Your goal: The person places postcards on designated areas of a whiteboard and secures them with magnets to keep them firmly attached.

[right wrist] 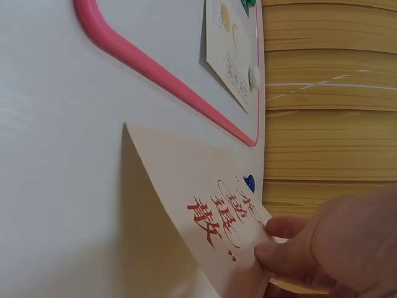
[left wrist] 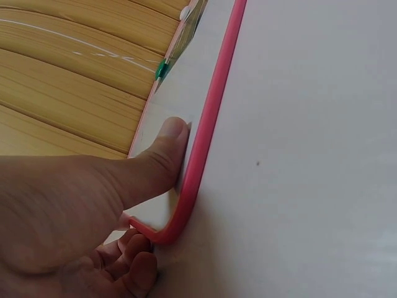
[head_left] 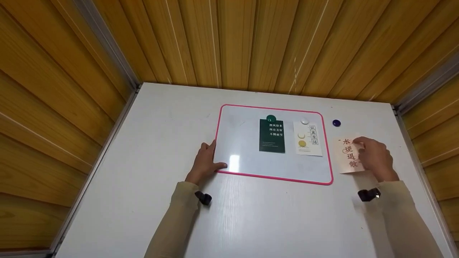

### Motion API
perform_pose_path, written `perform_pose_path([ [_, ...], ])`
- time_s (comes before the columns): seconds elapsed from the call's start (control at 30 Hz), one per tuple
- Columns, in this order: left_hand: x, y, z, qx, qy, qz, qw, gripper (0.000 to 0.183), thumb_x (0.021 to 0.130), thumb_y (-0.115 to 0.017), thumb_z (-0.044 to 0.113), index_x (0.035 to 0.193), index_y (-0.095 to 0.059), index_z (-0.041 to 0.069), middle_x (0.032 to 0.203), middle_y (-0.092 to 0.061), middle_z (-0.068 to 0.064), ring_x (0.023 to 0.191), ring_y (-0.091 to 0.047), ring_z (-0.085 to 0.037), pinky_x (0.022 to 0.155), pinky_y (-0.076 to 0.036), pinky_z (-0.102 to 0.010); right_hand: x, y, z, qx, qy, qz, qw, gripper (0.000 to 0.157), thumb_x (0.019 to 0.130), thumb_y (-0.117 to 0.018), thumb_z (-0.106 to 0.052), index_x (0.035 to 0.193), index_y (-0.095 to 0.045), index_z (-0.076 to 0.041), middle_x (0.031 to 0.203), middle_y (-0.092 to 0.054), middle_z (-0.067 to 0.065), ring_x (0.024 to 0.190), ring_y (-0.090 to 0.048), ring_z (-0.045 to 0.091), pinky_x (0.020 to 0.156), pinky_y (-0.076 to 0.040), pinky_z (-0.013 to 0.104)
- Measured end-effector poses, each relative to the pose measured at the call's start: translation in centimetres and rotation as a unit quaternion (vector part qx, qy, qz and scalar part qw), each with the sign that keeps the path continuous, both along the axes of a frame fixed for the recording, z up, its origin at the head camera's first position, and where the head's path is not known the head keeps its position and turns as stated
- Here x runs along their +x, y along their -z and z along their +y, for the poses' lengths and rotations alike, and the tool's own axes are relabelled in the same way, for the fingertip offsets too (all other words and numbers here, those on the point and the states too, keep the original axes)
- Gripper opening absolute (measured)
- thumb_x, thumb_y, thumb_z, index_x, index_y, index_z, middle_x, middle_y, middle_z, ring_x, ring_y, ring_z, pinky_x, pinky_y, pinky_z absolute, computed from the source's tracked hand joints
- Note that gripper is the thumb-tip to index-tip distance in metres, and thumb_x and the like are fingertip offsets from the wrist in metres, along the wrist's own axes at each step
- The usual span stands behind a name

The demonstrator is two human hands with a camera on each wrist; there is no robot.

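A small whiteboard (head_left: 244,143) with a pink frame lies on the white table. My left hand (head_left: 206,161) grips its lower left corner, the thumb on the board's face and the fingers at the outer edge, as the left wrist view shows. To the right of the board, my right hand (head_left: 376,157) pinches a pale pink card (head_left: 347,157) with red characters by its right side. In the right wrist view this card (right wrist: 186,180) is tilted, one corner raised over the table. On the board are a dark green card (head_left: 271,138) under a green magnet (head_left: 271,118) and a white card (head_left: 304,143) under a white magnet (head_left: 304,121).
A dark blue magnet (head_left: 336,123) sits on the table (head_left: 172,118) between the board's upper right corner and the pink card. Wooden slat walls (head_left: 236,46) stand behind the table and along both sides.
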State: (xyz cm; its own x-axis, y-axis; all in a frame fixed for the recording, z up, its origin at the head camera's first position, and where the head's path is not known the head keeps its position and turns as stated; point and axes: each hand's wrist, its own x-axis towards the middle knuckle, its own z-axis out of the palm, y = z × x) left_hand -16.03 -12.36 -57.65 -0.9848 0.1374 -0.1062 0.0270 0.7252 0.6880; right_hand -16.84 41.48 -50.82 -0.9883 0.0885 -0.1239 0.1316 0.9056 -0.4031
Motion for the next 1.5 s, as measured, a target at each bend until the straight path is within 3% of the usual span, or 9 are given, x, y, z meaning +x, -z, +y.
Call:
perform_pose_path([
  [0.37,0.1,0.0,0.1,0.003,0.004,-0.006,1.0,0.105,0.08,-0.09,0.03,0.161,-0.029,0.003,0.115,-0.045,-0.013,0.092,-0.041,-0.023,0.086,-0.041,-0.039,-0.6,-1.1,0.0,-0.018,0.0,0.019,1.0,0.039,0.101,-0.051,0.004,0.14,-0.055,0.006,0.133,-0.051,0.041,0.074,-0.055,0.034,0.057,-0.041,0.039],
  [0.63,0.1,0.0,0.1,-0.003,0.004,-0.009,0.9999,0.105,0.08,-0.09,0.03,0.162,-0.029,0.004,0.121,-0.046,-0.015,0.097,-0.042,-0.024,0.092,-0.042,-0.041,-0.9,-1.8,-0.2,-0.024,0.001,0.019,1.0,0.04,0.101,-0.051,0.004,0.142,-0.053,0.007,0.135,-0.05,0.041,0.077,-0.055,0.036,0.057,-0.043,0.039],
  [0.93,-0.1,0.1,-0.2,0.0,0.004,-0.009,0.9999,0.106,0.08,-0.091,0.03,0.161,-0.028,0.004,0.121,-0.045,-0.015,0.097,-0.042,-0.025,0.092,-0.042,-0.041,-1.4,-2.0,-0.7,-0.02,-0.003,0.031,0.999,0.039,0.101,-0.051,0.003,0.141,-0.054,0.007,0.134,-0.05,0.041,0.072,-0.054,0.034,0.053,-0.042,0.039],
  [1.17,-0.2,0.2,-0.2,-0.019,0.009,-0.002,0.9998,0.105,0.081,-0.09,0.032,0.161,-0.029,0.002,0.12,-0.046,-0.016,0.094,-0.042,-0.024,0.089,-0.042,-0.039,-1.9,-2.3,-1.0,-0.02,-0.006,0.048,0.999,0.041,0.099,-0.054,0.007,0.14,-0.056,0.006,0.133,-0.053,0.038,0.081,-0.054,0.039,0.056,-0.043,0.039],
  [1.5,0.0,0.1,-0.1,-0.012,0.004,-0.005,0.9999,0.106,0.08,-0.091,0.031,0.162,-0.029,0.005,0.118,-0.046,-0.015,0.094,-0.042,-0.024,0.087,-0.042,-0.039,-2.0,-2.8,-1.4,-0.022,-0.004,0.042,0.999,0.042,0.101,-0.054,0.005,0.143,-0.053,0.005,0.137,-0.05,0.038,0.078,-0.054,0.037,0.056,-0.043,0.039],
])
